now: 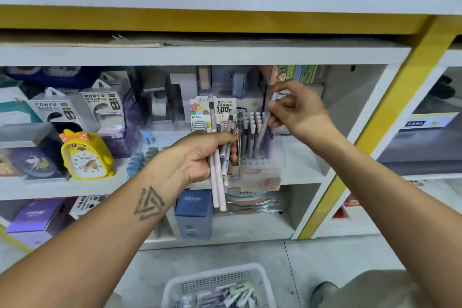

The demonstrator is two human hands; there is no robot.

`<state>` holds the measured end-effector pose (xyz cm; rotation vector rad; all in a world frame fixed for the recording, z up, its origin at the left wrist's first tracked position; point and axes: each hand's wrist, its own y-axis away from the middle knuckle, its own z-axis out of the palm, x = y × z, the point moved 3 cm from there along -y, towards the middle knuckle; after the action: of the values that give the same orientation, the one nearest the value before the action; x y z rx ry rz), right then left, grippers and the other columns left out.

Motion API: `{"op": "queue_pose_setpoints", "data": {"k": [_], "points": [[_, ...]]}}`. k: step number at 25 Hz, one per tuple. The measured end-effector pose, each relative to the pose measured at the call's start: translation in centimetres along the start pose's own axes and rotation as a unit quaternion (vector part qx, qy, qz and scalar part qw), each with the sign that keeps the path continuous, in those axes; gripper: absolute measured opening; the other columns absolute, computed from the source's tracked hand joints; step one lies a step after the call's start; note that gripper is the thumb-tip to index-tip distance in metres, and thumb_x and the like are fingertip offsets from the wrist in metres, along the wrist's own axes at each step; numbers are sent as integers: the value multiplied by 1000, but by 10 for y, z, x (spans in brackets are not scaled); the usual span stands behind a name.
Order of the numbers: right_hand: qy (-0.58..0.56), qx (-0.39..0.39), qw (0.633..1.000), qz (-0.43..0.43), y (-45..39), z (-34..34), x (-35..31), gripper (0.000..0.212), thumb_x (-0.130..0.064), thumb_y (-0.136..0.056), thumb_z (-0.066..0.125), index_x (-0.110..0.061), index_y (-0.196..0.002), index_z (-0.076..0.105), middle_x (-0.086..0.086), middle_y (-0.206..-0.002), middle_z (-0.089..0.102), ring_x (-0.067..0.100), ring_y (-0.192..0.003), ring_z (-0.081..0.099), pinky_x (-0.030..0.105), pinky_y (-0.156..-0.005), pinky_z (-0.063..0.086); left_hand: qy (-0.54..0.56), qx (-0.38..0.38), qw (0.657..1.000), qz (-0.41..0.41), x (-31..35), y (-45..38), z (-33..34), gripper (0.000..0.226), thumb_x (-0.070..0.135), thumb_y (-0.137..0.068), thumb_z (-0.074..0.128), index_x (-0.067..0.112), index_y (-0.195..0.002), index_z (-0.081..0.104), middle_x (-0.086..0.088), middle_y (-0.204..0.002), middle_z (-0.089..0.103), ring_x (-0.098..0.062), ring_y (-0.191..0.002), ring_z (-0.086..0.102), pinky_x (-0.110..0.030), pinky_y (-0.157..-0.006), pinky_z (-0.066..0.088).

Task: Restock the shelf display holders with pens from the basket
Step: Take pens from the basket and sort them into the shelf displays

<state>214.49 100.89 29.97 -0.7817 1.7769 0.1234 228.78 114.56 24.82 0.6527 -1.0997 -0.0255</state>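
My left hand (207,151) grips a bundle of several pale pink and grey pens (220,170), held upright in front of the middle shelf. My right hand (292,107) pinches a single light grey pen (265,125) near its top, its lower end down among the pens standing in the clear display holder (258,170). That holder sits at the shelf's front edge and has several pens with white and pastel caps in it. On the floor below, a white plastic basket (175,287) holds small packs of stationery.
A yellow duck alarm clock (85,155) and power bank boxes (100,107) stand left on the same shelf. Lead refill cards (225,107) hang behind my left hand. Dark blue boxes (193,212) fill the lower shelf. A yellow upright post (370,127) borders the shelf on the right.
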Motion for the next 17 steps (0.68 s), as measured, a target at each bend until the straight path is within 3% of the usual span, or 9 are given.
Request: {"op": "queue_pose_setpoints", "data": {"k": [3,7,14,17], "points": [[72,-22,996,-40,6,9,7,5,-8,-95,66,-12,-98,66,9,-79,73,24,-71,73,48,-79,61,3,11,1000,9,4,0,-3,7,7,-93,63,4,-87,63,-8,-64,59,-18,-53,58,-24,-44,49],[151,-33,984,-93,12,14,11,5,-17,-94,68,-18,-100,69,-4,-80,72,9,-74,71,40,-79,61,-4,10,1000,10,6,5,-5,13,7,-93,61,5,-80,62,-7,-62,60,-17,-50,59,-23,-44,50],[197,-55,972,-112,14,27,15,8,-16,-94,69,-16,-102,69,-1,-83,73,12,-78,71,41,-80,60,-4,13,1000,12,8,9,-11,13,7,-93,62,6,-80,63,-7,-63,61,-17,-51,59,-24,-48,51],[192,-93,971,-105,12,34,12,7,-16,-93,70,-23,-96,70,-4,-80,72,12,-77,71,42,-76,60,-10,3,1000,5,7,10,-11,14,8,-93,63,5,-80,64,-7,-62,62,-17,-51,60,-24,-45,51]]}}
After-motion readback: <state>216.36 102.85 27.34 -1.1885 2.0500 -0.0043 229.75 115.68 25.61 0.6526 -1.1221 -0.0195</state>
